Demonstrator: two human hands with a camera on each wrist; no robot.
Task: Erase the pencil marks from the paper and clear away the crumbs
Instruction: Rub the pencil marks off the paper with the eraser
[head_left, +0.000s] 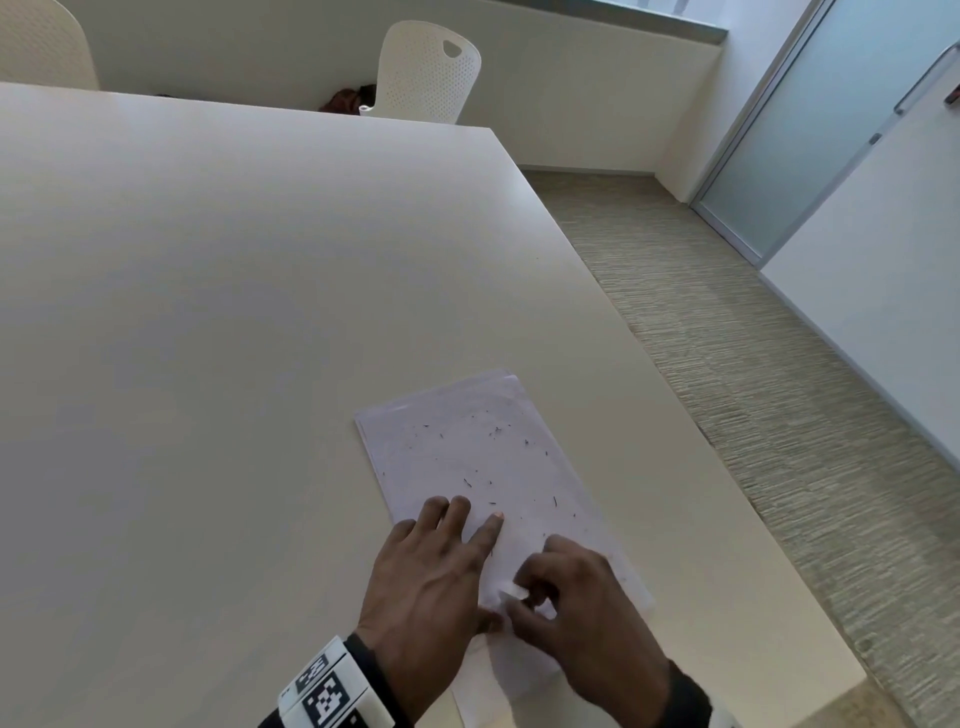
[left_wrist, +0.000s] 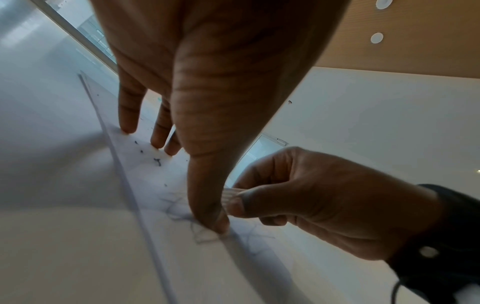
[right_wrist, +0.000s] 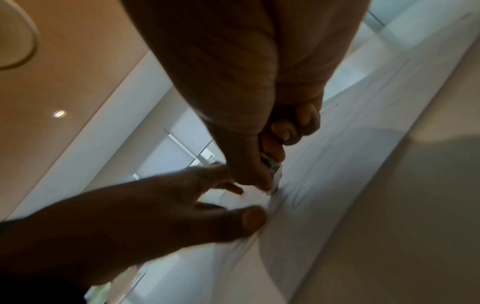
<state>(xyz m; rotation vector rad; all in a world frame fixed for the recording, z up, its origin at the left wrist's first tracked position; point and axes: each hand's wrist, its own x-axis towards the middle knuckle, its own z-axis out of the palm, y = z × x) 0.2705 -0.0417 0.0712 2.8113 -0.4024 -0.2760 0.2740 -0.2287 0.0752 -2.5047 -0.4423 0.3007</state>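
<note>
A white sheet of paper (head_left: 483, 457) lies on the cream table (head_left: 208, 312) near its right edge, sprinkled with several dark eraser crumbs (head_left: 467, 482). Faint pencil scribbles (left_wrist: 200, 232) show near the sheet's near end in the left wrist view. My left hand (head_left: 441, 561) lies flat with straight fingers spread, pressing the paper down. My right hand (head_left: 576, 597) pinches a small white eraser (head_left: 511, 592) between thumb and fingers, its tip on the paper (right_wrist: 324, 185) just beside the left thumb. In the right wrist view the eraser (right_wrist: 274, 174) is blurred.
The table's right edge (head_left: 675, 415) runs close beside the paper, with carpet floor (head_left: 779, 364) beyond. A white perforated chair (head_left: 426, 73) stands at the far side. A glass door (head_left: 810, 130) is at the right.
</note>
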